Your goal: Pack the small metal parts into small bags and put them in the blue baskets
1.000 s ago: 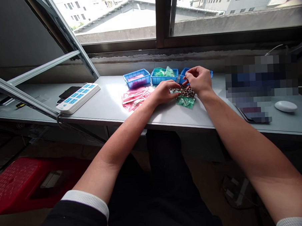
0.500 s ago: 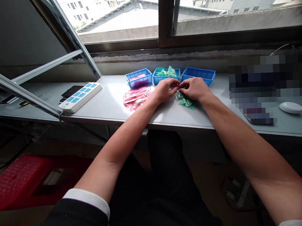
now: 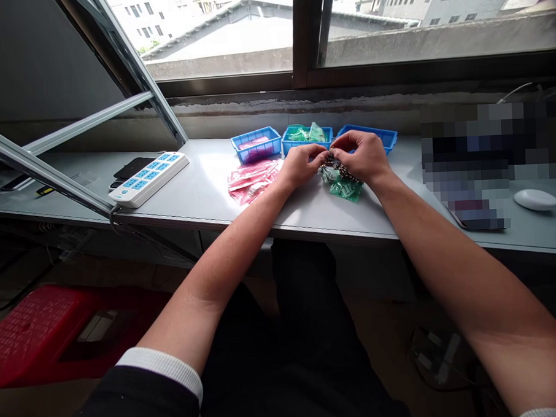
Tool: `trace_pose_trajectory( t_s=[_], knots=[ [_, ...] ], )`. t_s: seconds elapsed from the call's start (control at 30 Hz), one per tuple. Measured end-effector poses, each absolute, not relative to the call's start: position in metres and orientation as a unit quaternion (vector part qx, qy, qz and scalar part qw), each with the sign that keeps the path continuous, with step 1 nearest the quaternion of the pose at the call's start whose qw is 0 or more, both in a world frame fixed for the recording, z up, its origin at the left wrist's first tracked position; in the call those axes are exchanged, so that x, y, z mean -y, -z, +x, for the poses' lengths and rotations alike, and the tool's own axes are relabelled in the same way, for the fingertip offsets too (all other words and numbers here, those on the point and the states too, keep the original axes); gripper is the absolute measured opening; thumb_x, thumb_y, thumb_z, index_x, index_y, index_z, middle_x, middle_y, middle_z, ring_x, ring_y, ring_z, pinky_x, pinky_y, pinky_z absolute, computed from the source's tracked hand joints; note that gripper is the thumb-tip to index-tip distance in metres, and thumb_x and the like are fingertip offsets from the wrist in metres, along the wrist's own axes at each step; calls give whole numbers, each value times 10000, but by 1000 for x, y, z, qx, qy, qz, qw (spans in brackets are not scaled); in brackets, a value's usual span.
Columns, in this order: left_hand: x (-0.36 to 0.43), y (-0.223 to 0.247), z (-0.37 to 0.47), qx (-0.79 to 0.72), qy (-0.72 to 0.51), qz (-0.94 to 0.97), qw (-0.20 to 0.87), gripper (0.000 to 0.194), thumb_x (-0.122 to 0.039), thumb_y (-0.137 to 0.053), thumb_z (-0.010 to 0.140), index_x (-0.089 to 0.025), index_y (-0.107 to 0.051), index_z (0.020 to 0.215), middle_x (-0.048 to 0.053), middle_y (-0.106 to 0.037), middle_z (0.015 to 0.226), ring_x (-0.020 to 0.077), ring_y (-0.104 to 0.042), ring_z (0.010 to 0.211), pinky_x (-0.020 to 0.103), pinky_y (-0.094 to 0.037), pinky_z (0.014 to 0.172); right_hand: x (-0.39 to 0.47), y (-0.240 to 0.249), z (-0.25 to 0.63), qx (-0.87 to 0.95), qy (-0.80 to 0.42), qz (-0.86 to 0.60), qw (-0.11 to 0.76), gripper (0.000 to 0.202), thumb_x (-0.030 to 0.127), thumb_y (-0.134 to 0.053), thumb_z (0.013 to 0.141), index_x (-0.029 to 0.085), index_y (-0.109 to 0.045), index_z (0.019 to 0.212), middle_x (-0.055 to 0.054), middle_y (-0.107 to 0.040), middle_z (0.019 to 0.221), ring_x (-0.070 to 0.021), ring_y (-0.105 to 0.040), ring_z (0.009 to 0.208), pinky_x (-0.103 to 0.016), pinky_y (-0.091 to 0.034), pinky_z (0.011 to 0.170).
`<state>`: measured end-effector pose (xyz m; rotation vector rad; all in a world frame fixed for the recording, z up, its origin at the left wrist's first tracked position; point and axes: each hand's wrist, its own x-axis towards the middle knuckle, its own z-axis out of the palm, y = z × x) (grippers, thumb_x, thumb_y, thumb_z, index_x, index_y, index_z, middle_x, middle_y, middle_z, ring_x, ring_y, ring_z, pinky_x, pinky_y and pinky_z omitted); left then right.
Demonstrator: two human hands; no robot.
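Observation:
Side by side over the desk (image 3: 203, 193), my left hand (image 3: 303, 163) and my right hand (image 3: 364, 158) nearly meet. Both have thumb and fingertips pinched together; whatever they hold is too small to make out. Right beneath the fingertips lies a heap of small dark, brassy metal pieces (image 3: 337, 167). Small green plastic bags (image 3: 346, 190) with pale contents lie below my right hand, partly under the heap. To the left, pink-red plastic bags (image 3: 251, 182) are spread out beside my left wrist, which hides part of them.
Behind my hands stand a blue tray with pink bags (image 3: 257, 153), a blue tray with green bags (image 3: 287, 145) and a third blue tray (image 3: 390, 141). A power strip (image 3: 150, 179) and metal frame (image 3: 133, 61) are left; a white mouse (image 3: 535, 199) is right.
My right hand has risen slightly and moved a little back from the desk. More of the dark metal pieces and green bags now shows beneath it. My left hand stays nearly in place.

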<state>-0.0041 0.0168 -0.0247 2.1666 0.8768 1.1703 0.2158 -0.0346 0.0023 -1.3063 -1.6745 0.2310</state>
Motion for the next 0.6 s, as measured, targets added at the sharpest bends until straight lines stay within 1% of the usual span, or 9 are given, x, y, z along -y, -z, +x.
trace_pose_trajectory(
  t_s=[0.07, 0.13, 0.2, 0.27, 0.37, 0.47, 0.6],
  knots=[
    [-17, 24, -6, -313, -435, 797, 279, 268, -439, -848, 1238, -226, -1010, 1227, 52, -1011, 1219, 290, -909, 1172, 442, -681, 1085, 37, -4, 212, 685, -113, -513, 504, 105, 203, -934, 941, 300, -924, 978, -83, -981, 1114, -359, -939, 1066, -573, -802, 1073],
    [-20, 26, -7, -301, -444, 788, 303, 299, -477, -862, 1229, -221, -1016, 1236, 60, -1011, 1187, 286, -919, 1149, 421, -679, 1047, 37, -4, 211, 689, -126, -497, 512, 112, 190, -941, 934, 292, -933, 980, -85, -981, 1120, -359, -946, 1067, -581, -810, 1072],
    [-27, 29, -6, -293, -456, 775, 325, 231, -396, -891, 1195, -220, -1018, 1273, 77, -1015, 1226, 291, -941, 1178, 405, -695, 1060, 36, -3, 210, 689, -134, -492, 515, 115, 190, -936, 924, 289, -948, 982, -78, -982, 1111, -364, -951, 1069, -586, -818, 1065],
    [-33, 33, -6, -292, -470, 763, 335, 190, -255, -894, 1154, -206, -1019, 1289, 97, -1016, 1283, 293, -958, 1220, 396, -715, 1104, 35, -2, 210, 688, -140, -491, 516, 115, 197, -936, 920, 291, -961, 982, -73, -984, 1103, -365, -955, 1067, -584, -822, 1062],
    [-36, 34, -4, -301, -487, 750, 330, 247, -92, -849, 1109, -183, -1020, 1262, 119, -1015, 1299, 291, -971, 1234, 400, -738, 1140, 35, -1, 209, 682, -151, -487, 524, 101, 223, -977, 919, 299, -954, 981, -66, -982, 1087, -356, -953, 1050, -570, -825, 1046],
    [-31, 30, -3, -315, -482, 755, 313, 281, -54, -840, 1098, -201, -1027, 1248, 101, -1017, 1292, 283, -972, 1225, 406, -748, 1151, 34, 0, 209, 679, -152, -482, 532, 152, 231, -1028, 898, 314, -916, 958, -49, -969, 1059, -348, -941, 1030, -574, -824, 1040],
    [-22, 24, -4, -325, -469, 768, 291, 341, -30, -819, 1075, -210, -1036, 1265, 90, -1018, 1289, 274, -966, 1208, 392, -739, 1152, 31, 3, 209, 676, -152, -477, 540, 256, 126, -1002, 868, 318, -839, 918, -40, -946, 1027, -334, -930, 1013, -554, -810, 1026]
  ],
)
